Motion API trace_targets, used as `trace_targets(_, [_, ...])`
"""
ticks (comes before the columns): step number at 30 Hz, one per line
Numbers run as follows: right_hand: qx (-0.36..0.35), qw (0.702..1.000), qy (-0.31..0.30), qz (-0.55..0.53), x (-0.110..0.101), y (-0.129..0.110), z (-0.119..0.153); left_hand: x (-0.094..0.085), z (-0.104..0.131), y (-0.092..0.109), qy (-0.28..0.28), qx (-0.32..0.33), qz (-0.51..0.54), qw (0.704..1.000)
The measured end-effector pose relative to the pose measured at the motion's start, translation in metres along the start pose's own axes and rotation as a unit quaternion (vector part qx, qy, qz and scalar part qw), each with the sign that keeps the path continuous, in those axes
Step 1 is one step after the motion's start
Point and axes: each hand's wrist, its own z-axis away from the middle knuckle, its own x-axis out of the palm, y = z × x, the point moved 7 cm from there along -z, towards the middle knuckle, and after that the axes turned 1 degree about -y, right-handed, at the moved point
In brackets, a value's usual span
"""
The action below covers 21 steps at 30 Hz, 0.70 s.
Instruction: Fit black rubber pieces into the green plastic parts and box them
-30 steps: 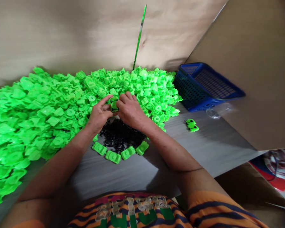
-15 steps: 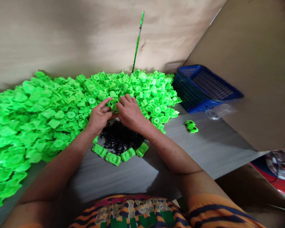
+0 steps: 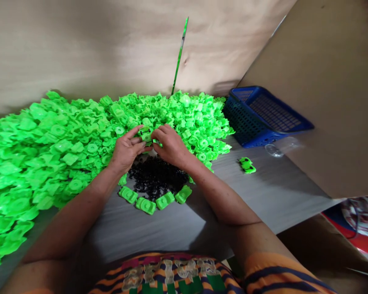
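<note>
My left hand (image 3: 125, 151) is closed on a small green plastic toy car (image 3: 145, 134), its underside towards me, with a black wheel axle across the far end. At the near end of that car, my right hand (image 3: 170, 147) pinches a small dark piece that looks like another black wheel axle; the fingertips partly hide it. Below both hands lies a heap of black wheel axles (image 3: 159, 175). Along the heap's near edge several green car bodies sit in a curved row, among them one car body (image 3: 146, 205) in the middle.
A large pile of green car bodies (image 3: 64, 143) covers the left and back of the grey table (image 3: 178, 228). At the right stand a blue plastic basket (image 3: 248, 118) and a clear plastic cup (image 3: 274, 150). A green car with black wheels (image 3: 247, 165) lies nearby.
My right hand has drawn back slightly towards me and off the car's middle, so more of its underside shows. My left hand still holds the car in nearly the same place.
</note>
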Motion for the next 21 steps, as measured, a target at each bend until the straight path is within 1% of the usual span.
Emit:
trace_targets(2, [0.014, 0.996, 0.027, -0.083, 0.001, 0.009, -0.001, -0.002, -0.001, 0.0, 0.011, 0.004, 0.001, 1.0])
trace_targets(4, [0.038, 0.984, 0.037, -0.167, 0.005, 0.019, -0.002, -0.003, -0.002, 0.001, 0.022, 0.008, 0.001, 1.0])
trace_targets(7, [0.075, 0.958, 0.024, -0.276, 0.012, 0.031, -0.003, -0.004, -0.002, 0.002, 0.031, 0.015, -0.002, 0.999])
trace_targets(11, [0.103, 0.922, 0.013, -0.372, 0.021, 0.041, -0.003, -0.005, -0.001, 0.004, 0.033, 0.018, -0.015, 0.999])
trace_targets(13, [0.106, 0.908, 0.009, -0.406, 0.025, 0.042, -0.003, -0.005, -0.001, 0.005, 0.036, 0.017, -0.016, 0.999])
trace_targets(15, [0.102, 0.9, 0.002, -0.423, 0.027, 0.042, -0.003, -0.004, 0.0, 0.005, 0.036, 0.016, -0.016, 0.999])
trace_targets(18, [0.097, 0.899, 0.004, -0.427, 0.028, 0.041, -0.003, -0.002, 0.0, 0.006, 0.028, 0.017, -0.018, 0.999])
trace_targets(21, [0.092, 0.899, 0.022, -0.427, 0.028, 0.04, -0.003, -0.002, 0.0, 0.005, 0.027, 0.015, -0.022, 0.999])
